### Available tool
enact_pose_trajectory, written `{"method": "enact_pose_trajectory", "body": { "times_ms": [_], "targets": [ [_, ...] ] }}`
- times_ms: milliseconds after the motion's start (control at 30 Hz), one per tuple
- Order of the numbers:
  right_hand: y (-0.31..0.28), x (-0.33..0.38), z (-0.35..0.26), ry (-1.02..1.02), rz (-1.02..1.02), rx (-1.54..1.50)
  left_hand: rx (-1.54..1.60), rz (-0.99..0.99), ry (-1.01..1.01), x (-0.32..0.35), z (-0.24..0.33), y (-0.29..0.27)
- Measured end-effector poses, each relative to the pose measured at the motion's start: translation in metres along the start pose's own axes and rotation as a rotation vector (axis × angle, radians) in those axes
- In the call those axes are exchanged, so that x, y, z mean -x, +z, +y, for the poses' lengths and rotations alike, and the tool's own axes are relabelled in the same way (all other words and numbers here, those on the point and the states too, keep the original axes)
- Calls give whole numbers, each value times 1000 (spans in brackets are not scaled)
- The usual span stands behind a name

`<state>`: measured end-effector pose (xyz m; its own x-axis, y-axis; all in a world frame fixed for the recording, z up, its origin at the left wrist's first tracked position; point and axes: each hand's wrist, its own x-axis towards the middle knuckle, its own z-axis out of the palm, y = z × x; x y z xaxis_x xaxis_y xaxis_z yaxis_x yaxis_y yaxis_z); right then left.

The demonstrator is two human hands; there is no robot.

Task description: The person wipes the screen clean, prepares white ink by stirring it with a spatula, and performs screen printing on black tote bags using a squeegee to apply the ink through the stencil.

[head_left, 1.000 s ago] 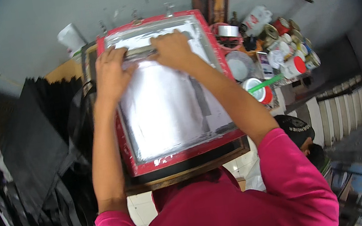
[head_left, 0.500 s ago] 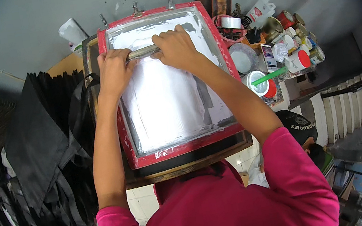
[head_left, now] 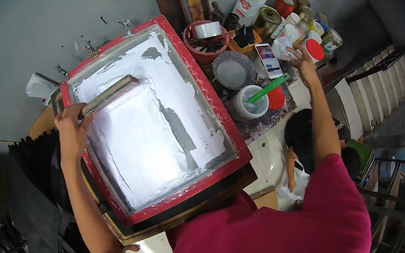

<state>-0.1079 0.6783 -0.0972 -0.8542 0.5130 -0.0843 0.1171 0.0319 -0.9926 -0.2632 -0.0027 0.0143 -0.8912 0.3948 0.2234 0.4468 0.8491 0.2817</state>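
Note:
A screen-printing frame (head_left: 239, 147) with red sides lies tilted before me, its mesh coated with white ink (head_left: 138, 151). My left hand (head_left: 71, 123) grips one end of a wooden squeegee (head_left: 112, 94), which rests across the inked mesh near the far end. Out to the right, my right hand (head_left: 303, 65) is at a crumpled white rag (head_left: 282, 47), fingers bent against it. Beside that rag lie a phone (head_left: 269, 61) and a tub with a red lid (head_left: 312, 50).
An open white tub (head_left: 248, 103) holds a green spatula (head_left: 269, 87). Several paint cans (head_left: 268, 20) crowd the bench behind. A pink basket (head_left: 207, 48) carries a roll of tape (head_left: 208, 30). Black fabric (head_left: 30, 187) hangs at left. Another person (head_left: 302, 136) is low at right.
My right hand has let go of the squeegee and moved right to the white rag. My left hand still holds the squeegee. The view has turned toward the right.

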Motion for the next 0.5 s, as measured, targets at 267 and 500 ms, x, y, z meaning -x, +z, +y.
{"method": "enact_pose_trajectory", "body": {
  "times_ms": [267,500],
  "targets": [
    [-2,-26,54,-200,37,244,-22,-36,-73,-7,5,0],
    [14,-36,61,-256,1,485,-1,-40,-69,-6,3,1]
  ]
}}
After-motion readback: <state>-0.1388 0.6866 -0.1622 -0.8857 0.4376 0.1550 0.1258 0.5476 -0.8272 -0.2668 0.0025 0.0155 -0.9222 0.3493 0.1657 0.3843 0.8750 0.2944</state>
